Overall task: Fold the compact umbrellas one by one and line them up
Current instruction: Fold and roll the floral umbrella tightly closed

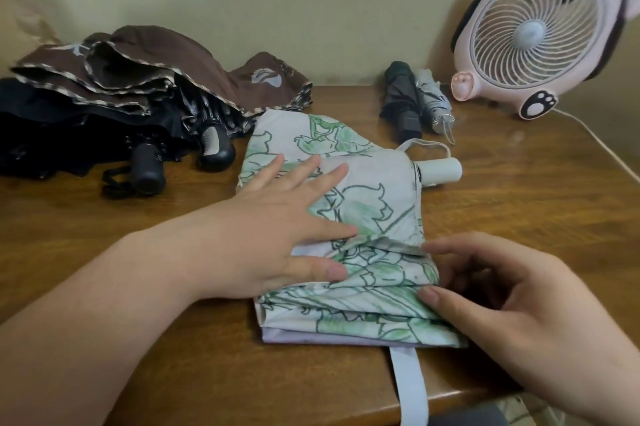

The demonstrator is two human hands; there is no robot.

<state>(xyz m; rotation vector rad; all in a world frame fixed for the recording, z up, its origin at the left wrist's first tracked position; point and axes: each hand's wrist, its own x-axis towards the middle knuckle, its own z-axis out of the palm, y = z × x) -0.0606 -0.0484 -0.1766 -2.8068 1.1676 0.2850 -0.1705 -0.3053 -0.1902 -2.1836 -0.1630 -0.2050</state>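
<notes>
**Item 1: floral umbrella** point(377, 203), white with green print. It is lying at the middle of the wooden table point(540, 203), collapsed but not yet rolled. Its long axis is running from 6 o'clock to about 1 o'clock. The white handle point(440, 172) is pointing to 1 o'clock, and the closing strap point(412, 387) is trailing over the table's near edge at 6 o'clock.

**Item 2: left hand** point(277, 228). It is pressing flat on the canopy from 9 o'clock, with fingers straight and spread apart.

**Item 3: right hand** point(512, 304). It is coming in from 4 o'clock with fingers curled. Thumb and forefinger are pinching a bundle of pleats at the canopy's right edge.

**Item 4: dark grey umbrella** point(401, 96) and **silver umbrella** point(434, 103). Both are folded and lying side by side at 1 o'clock, touching, with handles pointing to 6 o'clock.

**Item 5: brown umbrella** point(156, 61) and **black umbrella** point(52, 127). Both are sprawling unfolded in a heap at 10 o'clock, with handles pointing to 5 o'clock.

**Item 6: pink fan** point(533, 30). It is standing at 2 o'clock against the wall.
</notes>
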